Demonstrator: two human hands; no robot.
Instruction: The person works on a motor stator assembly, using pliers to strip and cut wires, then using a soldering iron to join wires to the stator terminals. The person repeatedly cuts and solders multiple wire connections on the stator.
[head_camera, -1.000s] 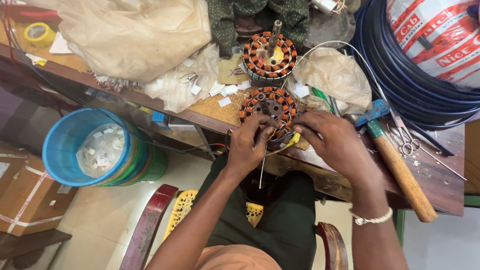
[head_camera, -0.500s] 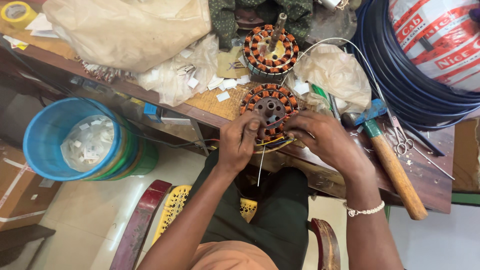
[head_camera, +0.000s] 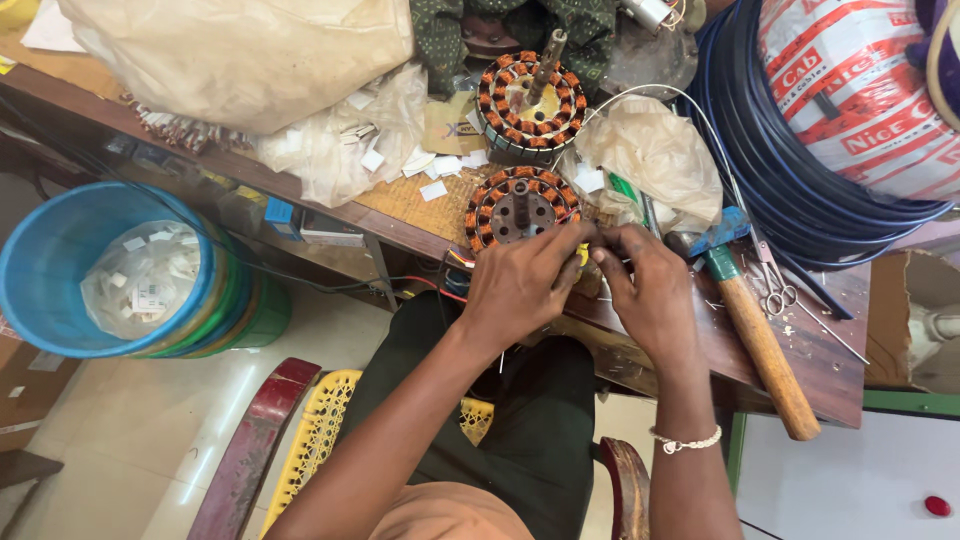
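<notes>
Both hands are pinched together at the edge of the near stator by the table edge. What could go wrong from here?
1. The near stator sits by the bench edge; a tug from the left hand or right hand could drag it off.
2. Its thin copper windings might snag or break under pinching.
3. The hammer lies close beside the right hand; an elbow move could knock it off the edge.

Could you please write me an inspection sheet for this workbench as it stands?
Surface: worn brown wooden bench, crowded.
Job's things: round copper-wound stator at bench edge; second like it behind.
Clutter: wooden-handled hammer, steel scissors, crumpled plastic bags, white paper slips.
Hands: left hand and right hand meet at the near stator's edge, pinching something small.
Cables: dark blue cable coil.
Surroundings: blue plastic bucket, tiled floor.
</notes>
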